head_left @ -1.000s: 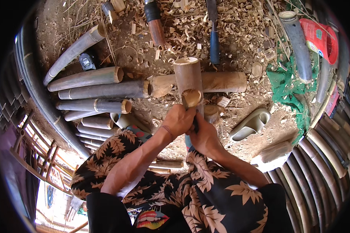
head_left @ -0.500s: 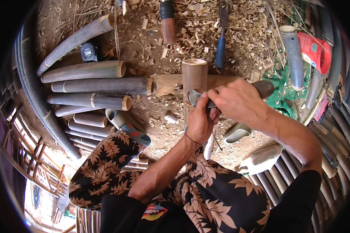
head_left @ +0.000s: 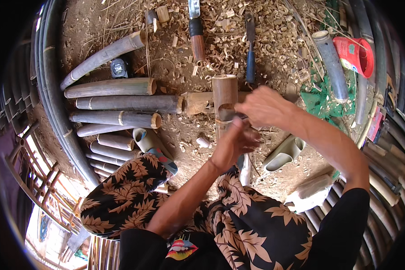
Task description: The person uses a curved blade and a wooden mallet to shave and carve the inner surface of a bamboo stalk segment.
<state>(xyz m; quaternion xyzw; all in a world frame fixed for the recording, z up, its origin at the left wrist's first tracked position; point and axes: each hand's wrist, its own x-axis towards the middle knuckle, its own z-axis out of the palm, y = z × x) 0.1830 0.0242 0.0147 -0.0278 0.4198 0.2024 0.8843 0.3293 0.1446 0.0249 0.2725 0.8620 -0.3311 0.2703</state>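
Note:
A thick upright bamboo piece [head_left: 225,90] stands in front of me, with an oval hole cut in its near side. My right hand [head_left: 263,108] is closed in a fist beside the hole, around a dark-handled cutting tool. Most of that tool is hidden by the hand, and its far end blurs behind the wrist. Just below the hole, my left hand [head_left: 234,146] has its thumb raised and its fingers apart, smeared by motion. It appears to hold nothing. Behind the upright piece a brown log [head_left: 199,103] lies crosswise.
Several cut bamboo lengths [head_left: 126,103] and a tape measure [head_left: 119,68] lie to the left. A wood-handled knife [head_left: 197,45] and a blue-handled chisel [head_left: 250,65] rest among shavings ahead. At the right are a red container [head_left: 353,56], green netting [head_left: 317,105] and a bamboo tube [head_left: 330,67].
My left hand has come off the tool and dropped slightly, its fingers loosening. My right hand has shifted a little left with the tool. The whole view has also moved slightly.

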